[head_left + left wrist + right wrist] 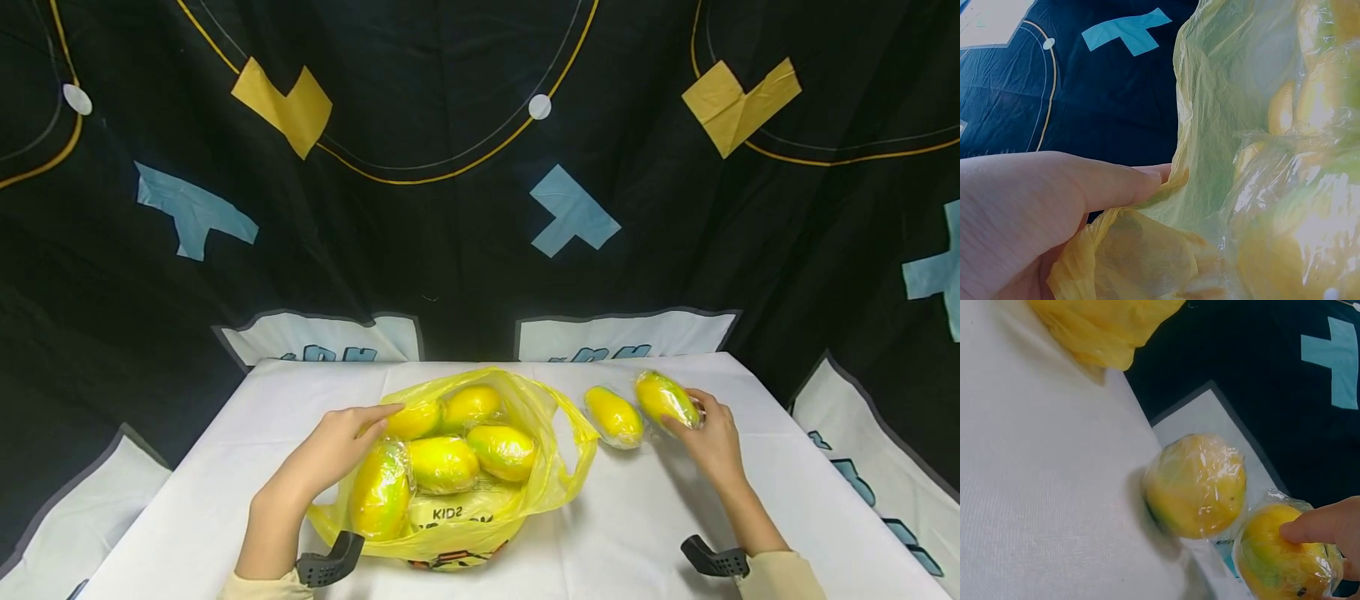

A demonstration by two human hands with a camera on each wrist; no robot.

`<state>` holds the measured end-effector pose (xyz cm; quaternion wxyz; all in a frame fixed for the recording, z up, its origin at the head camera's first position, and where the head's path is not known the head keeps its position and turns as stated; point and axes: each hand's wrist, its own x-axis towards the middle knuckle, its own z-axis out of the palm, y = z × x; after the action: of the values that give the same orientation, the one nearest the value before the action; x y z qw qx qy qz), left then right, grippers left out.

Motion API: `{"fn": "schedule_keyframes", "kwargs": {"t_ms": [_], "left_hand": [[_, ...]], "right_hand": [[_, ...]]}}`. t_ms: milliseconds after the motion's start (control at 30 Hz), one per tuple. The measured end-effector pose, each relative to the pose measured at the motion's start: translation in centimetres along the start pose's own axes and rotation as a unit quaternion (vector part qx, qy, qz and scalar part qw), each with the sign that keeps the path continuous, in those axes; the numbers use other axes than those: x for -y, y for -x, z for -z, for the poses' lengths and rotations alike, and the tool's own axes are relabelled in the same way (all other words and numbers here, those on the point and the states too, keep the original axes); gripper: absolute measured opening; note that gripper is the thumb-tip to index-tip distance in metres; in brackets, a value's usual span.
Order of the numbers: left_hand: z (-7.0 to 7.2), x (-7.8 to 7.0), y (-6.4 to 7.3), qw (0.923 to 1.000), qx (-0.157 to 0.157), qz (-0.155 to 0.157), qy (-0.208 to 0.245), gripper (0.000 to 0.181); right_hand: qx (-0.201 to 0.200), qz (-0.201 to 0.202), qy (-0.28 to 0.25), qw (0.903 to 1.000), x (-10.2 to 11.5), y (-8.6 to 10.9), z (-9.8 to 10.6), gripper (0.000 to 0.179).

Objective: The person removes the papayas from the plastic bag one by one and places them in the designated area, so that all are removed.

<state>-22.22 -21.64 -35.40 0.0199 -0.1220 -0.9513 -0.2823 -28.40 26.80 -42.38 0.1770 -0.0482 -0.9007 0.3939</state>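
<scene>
A yellow plastic bag [551,492] lies with its mouth spread wide, and several plastic-wrapped mangoes [442,465] rest inside it. My left hand [335,450] is at the bag's left side; the left wrist view shows its thumb [1116,186] and a finger pinching the bag's rim [1180,150]. To the right of the bag, my right hand [708,437] grips a wrapped mango [666,398], with the thumb [1316,525] across its side. Just left of that fruit, another wrapped mango [613,417] lies on the table. Whether the gripped mango touches the table, I cannot tell.
A white cloth covers the table [637,533]. Behind it hangs a black curtain [435,250] with yellow and blue shapes. The bag's handle loop [581,442] reaches close to the loose mango. Each wrist wears a black band [330,562].
</scene>
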Motion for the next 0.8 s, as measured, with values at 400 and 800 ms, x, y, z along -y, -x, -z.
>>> {"fn": "schedule_keyframes", "kwargs": {"t_ms": [400,800], "left_hand": [[0.0,0.0,0.0,1.0,0.002,0.003,-0.002,0.036],[0.0,0.0,-0.1,1.0,0.004,0.003,-0.002,0.036]], "right_hand": [[0.005,-0.002,0.011,0.9999,-1.0,-0.2,-0.5,0.061],[0.026,0.003,0.016,0.9995,-1.7,-0.4,-1.1,0.062]]}}
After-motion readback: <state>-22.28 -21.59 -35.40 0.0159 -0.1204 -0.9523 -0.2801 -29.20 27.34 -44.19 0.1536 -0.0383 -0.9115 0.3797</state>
